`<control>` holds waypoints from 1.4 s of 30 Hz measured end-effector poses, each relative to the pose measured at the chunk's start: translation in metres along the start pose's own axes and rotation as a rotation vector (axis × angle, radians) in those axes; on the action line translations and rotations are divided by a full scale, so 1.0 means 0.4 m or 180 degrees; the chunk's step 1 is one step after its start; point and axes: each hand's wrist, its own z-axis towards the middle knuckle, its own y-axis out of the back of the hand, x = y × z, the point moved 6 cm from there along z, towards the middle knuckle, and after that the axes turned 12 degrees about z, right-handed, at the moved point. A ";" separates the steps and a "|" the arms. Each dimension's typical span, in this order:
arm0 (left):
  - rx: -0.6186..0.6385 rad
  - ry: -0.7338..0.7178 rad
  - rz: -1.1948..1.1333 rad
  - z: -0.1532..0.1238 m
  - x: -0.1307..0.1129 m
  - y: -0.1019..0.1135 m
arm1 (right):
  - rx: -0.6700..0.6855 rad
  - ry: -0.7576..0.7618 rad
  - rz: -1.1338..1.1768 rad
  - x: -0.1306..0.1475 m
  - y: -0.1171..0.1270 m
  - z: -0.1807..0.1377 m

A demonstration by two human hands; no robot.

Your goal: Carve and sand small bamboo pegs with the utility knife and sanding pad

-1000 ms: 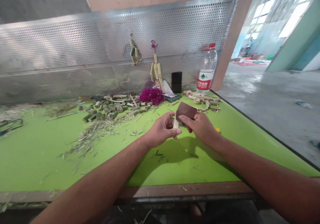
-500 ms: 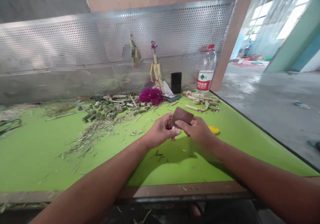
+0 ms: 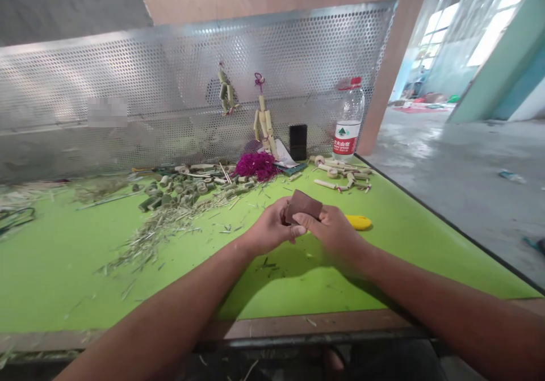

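Note:
Between thumb and fingers, my right hand (image 3: 334, 229) pinches a reddish-brown piece of sandpaper (image 3: 305, 206). My left hand (image 3: 272, 227) is curled closed right against it, thumb toward the right thumb. What the left fingers hold is hidden behind the sandpaper and the thumbs. Both hands are just above the green tabletop (image 3: 179, 290). Beside my right hand lies a yellow-handled object (image 3: 360, 222), partly covered by the hand.
Cut green bamboo pieces (image 3: 170, 191) and shavings (image 3: 149, 233) are heaped left of centre. Behind are purple strands (image 3: 256, 166), a jointed bamboo figure (image 3: 264, 121), a black phone (image 3: 298, 141) and a water bottle (image 3: 347, 125). Pale bamboo pieces (image 3: 340, 171) lie back right.
Both hands have shifted slightly left and down in view with the sandpaper, and have drawn closer together. A pale bit seen between the fingers is now hidden. More of the yellow object shows.

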 end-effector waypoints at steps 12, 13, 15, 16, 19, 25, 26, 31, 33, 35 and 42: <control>0.0000 0.0139 -0.0151 -0.003 0.006 -0.002 | -0.0415 -0.0003 -0.0497 0.007 0.025 0.002; 0.0018 0.0121 -0.0189 -0.002 0.007 -0.004 | -0.0450 0.0025 -0.0455 0.009 0.026 0.002; 0.0016 0.0074 -0.0199 -0.002 0.008 -0.005 | -0.0162 0.0048 -0.0150 0.007 0.010 0.001; -0.0008 0.0070 -0.0191 -0.002 0.010 -0.003 | -0.0006 0.0023 -0.0008 0.004 0.002 0.001; -0.0086 0.0108 -0.0249 -0.002 0.016 0.001 | -0.0240 -0.0085 -0.0167 -0.007 0.014 0.002; -0.0036 0.0028 -0.0241 -0.002 0.009 -0.003 | -0.0079 -0.0049 0.0011 -0.010 0.008 0.005; -0.0062 0.0051 -0.0230 -0.002 0.009 -0.002 | -0.0138 -0.0072 -0.0062 -0.011 0.011 0.006; -0.0050 0.0160 -0.0243 -0.002 0.012 -0.005 | -0.0447 -0.0164 -0.0275 -0.012 0.027 0.004; -0.0069 0.0123 -0.0209 -0.003 0.013 -0.002 | -0.0103 -0.0102 -0.0061 -0.010 0.010 0.003; -0.0072 0.0118 -0.0220 -0.003 0.015 -0.001 | -0.0246 -0.0092 -0.0189 -0.009 0.017 0.002; -0.0037 0.0076 -0.0155 -0.005 0.011 0.002 | 0.0056 -0.0081 -0.0106 -0.005 0.002 0.000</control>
